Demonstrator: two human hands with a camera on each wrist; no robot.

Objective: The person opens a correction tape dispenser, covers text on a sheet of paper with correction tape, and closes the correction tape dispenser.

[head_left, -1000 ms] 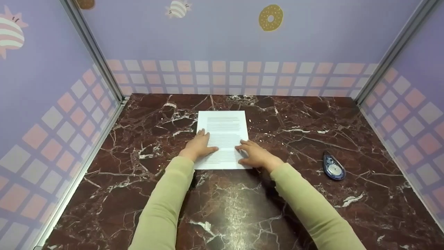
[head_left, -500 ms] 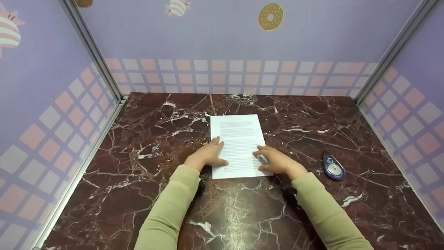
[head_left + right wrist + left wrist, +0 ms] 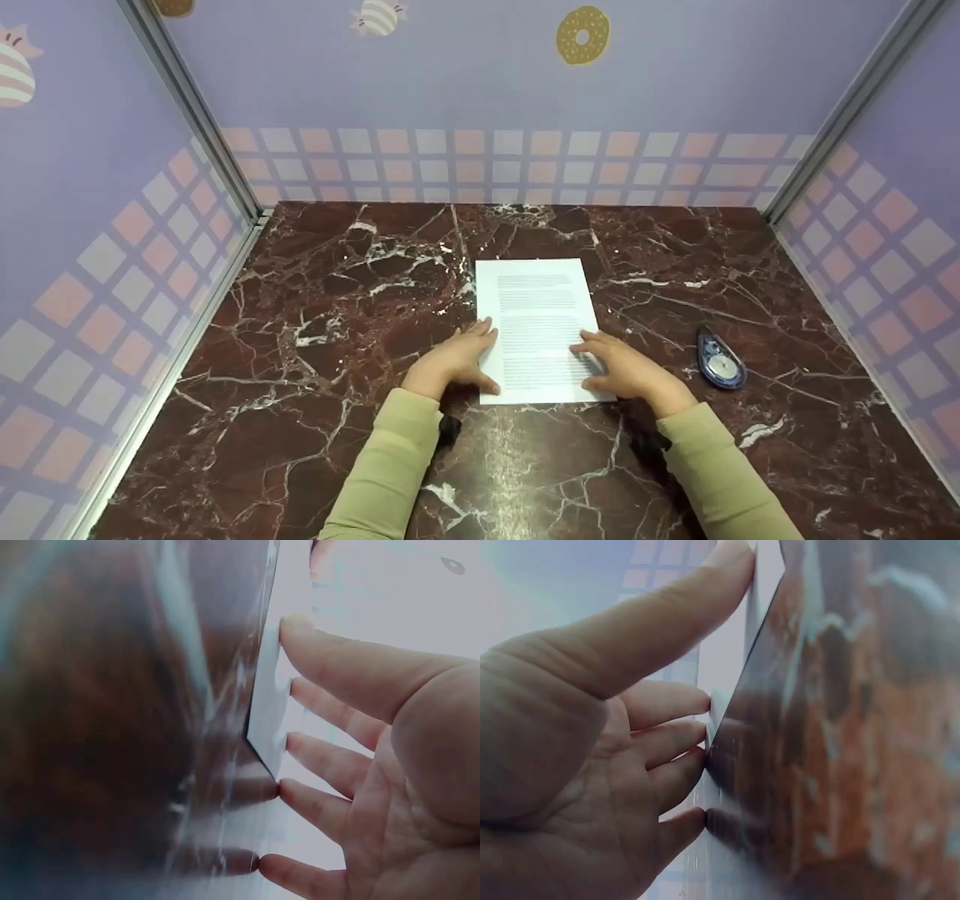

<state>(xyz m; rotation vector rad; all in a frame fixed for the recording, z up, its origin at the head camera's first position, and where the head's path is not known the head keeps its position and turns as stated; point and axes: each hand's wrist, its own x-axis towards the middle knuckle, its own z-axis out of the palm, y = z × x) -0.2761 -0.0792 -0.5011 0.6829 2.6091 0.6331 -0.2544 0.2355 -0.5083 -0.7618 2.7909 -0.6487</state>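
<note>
A printed sheet of paper [image 3: 538, 330] lies flat on the dark red marbled tabletop. On its left edge rests my left hand [image 3: 456, 358], thumb and fingers spread, the fingertips touching down. My right hand [image 3: 628, 369] lies over the sheet's right edge with its fingers likewise spread. In the left wrist view, the thumb [image 3: 667, 626] presses on the paper [image 3: 727, 645] while lower fingertips touch the table beside it. The right wrist view has the thumb [image 3: 337, 664] and some fingertips on the paper [image 3: 266, 690], the others on the tabletop.
A blue, teardrop-shaped correction tape dispenser [image 3: 721, 360] lies on the table to the right of my right hand. Small white specks [image 3: 454, 281] are scattered left of the paper. Patterned walls [image 3: 480, 90] enclose the table at the back and both sides.
Both hands have slid the sheet of paper to the right and toward me across the tabletop. White specks now show where it lay. The correction tape dispenser has stayed put.
</note>
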